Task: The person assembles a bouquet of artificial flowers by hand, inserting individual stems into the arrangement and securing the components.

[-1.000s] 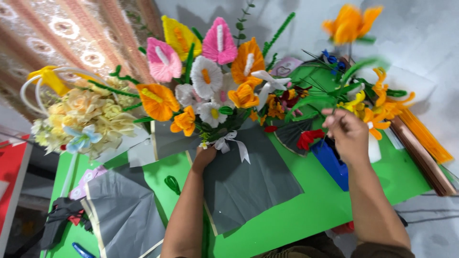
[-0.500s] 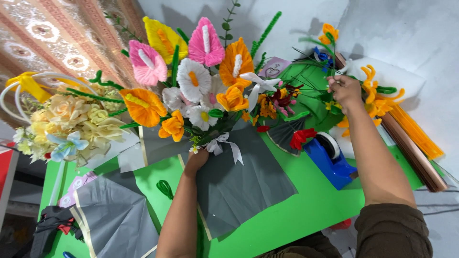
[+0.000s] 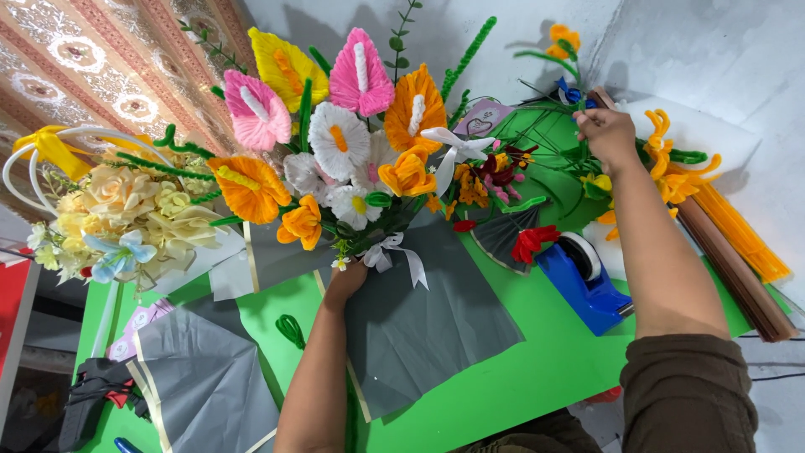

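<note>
Far to the left, a cream rose basket (image 3: 117, 210) with a white looped handle is sitting at the edge of the green desk (image 3: 537, 369), with a folded sheet of grey paper (image 3: 201, 386) lying in front of it and a black glue gun (image 3: 96, 394) just beside that sheet. Moving toward the middle, the left hand (image 3: 345, 281) is gripping the bunched stems of a big bouquet (image 3: 335, 151) of fuzzy wire flowers in pink, yellow, orange and white, right where a white ribbon (image 3: 394, 252) is tied. The bouquet is standing tilted away from the person, resting on a grey wrapping sheet (image 3: 419, 327) that is spreading out over the desk.

Further right, a blue tape dispenser (image 3: 587, 289) is sitting near a small red flower (image 3: 532, 239). The right hand (image 3: 605, 134) is stretching far out to a loose pile of stems (image 3: 553, 159), fingers closing around something thin there, though I cannot tell exactly which stem it is pinching. A bundle of orange fuzzy sticks (image 3: 738, 226) is lying along the far right edge.

The worry, to my eye, is that long reach: with one hand alone steadying a top-heavy bunch, the bouquet could be tipping sideways, or the tangled stems could be dragging their neighbours along.
</note>
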